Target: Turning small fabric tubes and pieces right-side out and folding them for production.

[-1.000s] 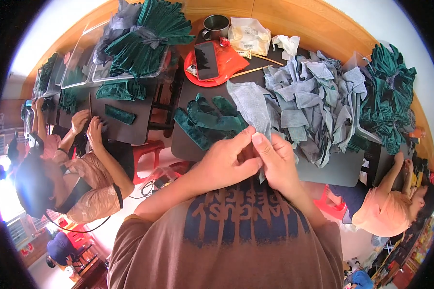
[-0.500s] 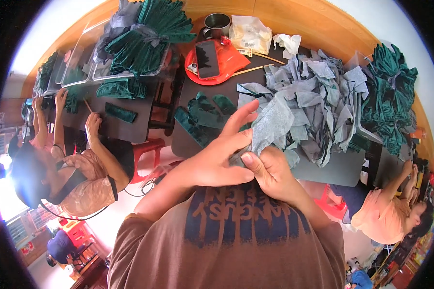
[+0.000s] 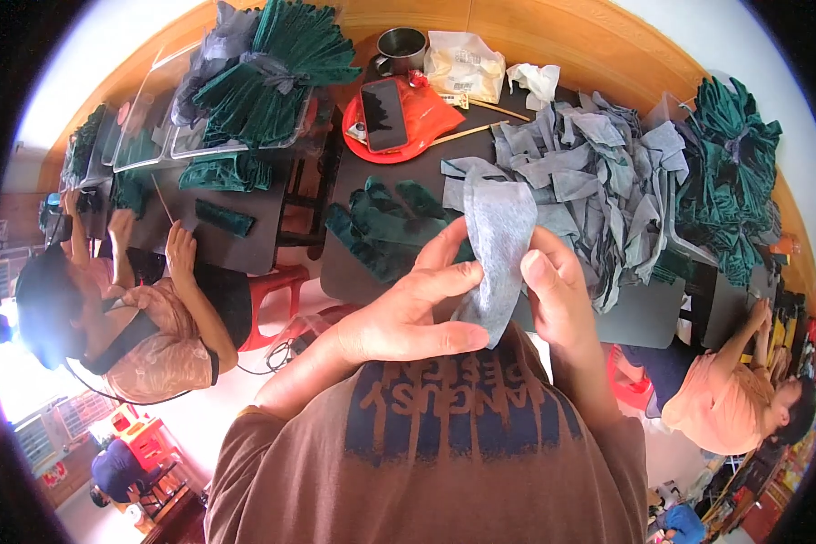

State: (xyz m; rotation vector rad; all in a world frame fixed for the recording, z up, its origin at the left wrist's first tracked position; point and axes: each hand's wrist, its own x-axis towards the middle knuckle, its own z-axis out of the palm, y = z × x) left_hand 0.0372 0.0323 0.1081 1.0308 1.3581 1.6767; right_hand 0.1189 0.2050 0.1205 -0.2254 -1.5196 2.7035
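Observation:
A grey fabric piece (image 3: 501,231), tapered toward its lower end, stands upright between my hands in front of my chest. My left hand (image 3: 408,313) holds its lower left side, with the thumb across the bottom and the fingers along the edge. On the opposite edge, my right hand (image 3: 560,286) grips it between thumb and fingers; some of those fingers are hidden behind the cloth. Beyond my hands lies a loose heap of grey fabric pieces (image 3: 598,190). Several dark green velvet pieces (image 3: 367,222) rest on the dark table (image 3: 344,272) to the left.
At the back sit a red plate (image 3: 361,145) bearing a phone (image 3: 385,115), a metal mug (image 3: 400,52), a tissue pack (image 3: 463,66) and wooden sticks (image 3: 465,134). Tied green bundles (image 3: 281,68) fill clear bins. One co-worker (image 3: 159,335) sits left, another (image 3: 721,399) right.
The grey piece has turned more upright and come toward me. My right hand has shifted right and up, from the lower end to the right edge. The left co-worker's hands moved.

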